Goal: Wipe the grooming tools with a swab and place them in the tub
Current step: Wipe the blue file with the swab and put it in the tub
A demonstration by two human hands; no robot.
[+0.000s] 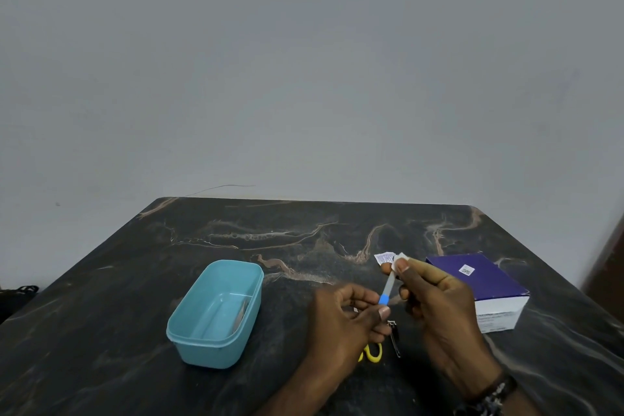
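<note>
My left hand [351, 317] pinches the blue handle end of a slim nail file [387, 289] that points up and to the right. My right hand [435, 300] presses a white swab [401, 258] around the file's upper tip with thumb and fingers. A blue plastic tub [189, 338] stands on the table to the left of my hands, with a metal tool [243, 312] lying along its right inner wall. Below my left hand lie yellow-handled scissors [373, 352], partly hidden, and a metal nail clipper [394, 336].
A purple and white box [486, 287] sits right of my hands. A torn white swab wrapper [383, 259] lies behind the swab. The dark marbled table [135, 280] meets a grey wall at its far edge. My right wrist wears a beaded bracelet [489, 395].
</note>
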